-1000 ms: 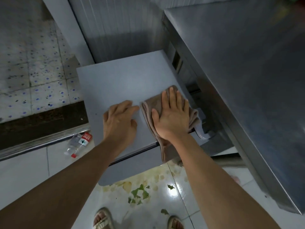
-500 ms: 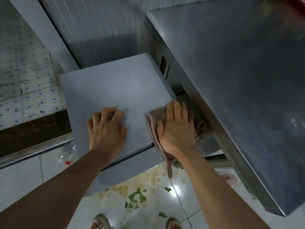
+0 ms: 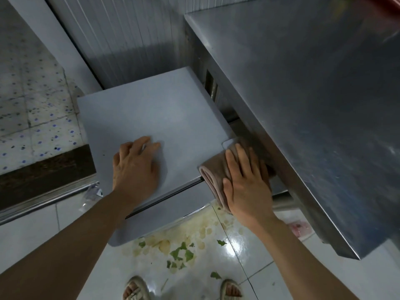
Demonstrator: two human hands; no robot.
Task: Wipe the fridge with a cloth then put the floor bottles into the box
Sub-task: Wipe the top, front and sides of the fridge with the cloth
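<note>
The small grey fridge (image 3: 151, 113) stands below me, its flat top facing up. My right hand (image 3: 244, 182) lies flat on a folded brown cloth (image 3: 213, 174) at the top's front right corner, where the cloth hangs over the edge. My left hand (image 3: 135, 167) rests palm down on the fridge top near its front edge, fingers spread, holding nothing. A clear plastic bottle (image 3: 92, 194) lies on the floor left of the fridge, partly hidden by my left forearm.
A tall stainless steel cabinet (image 3: 313, 105) stands close against the fridge's right side. A metal threshold rail (image 3: 43, 202) crosses the floor at left. Green leaf scraps and yellowish stains (image 3: 179, 245) mark the white tiles by my sandalled feet (image 3: 136, 289).
My right hand has slid the cloth to the right, from the middle of the fridge top to its right front corner beside the steel cabinet. My left hand stays pressed on the top.
</note>
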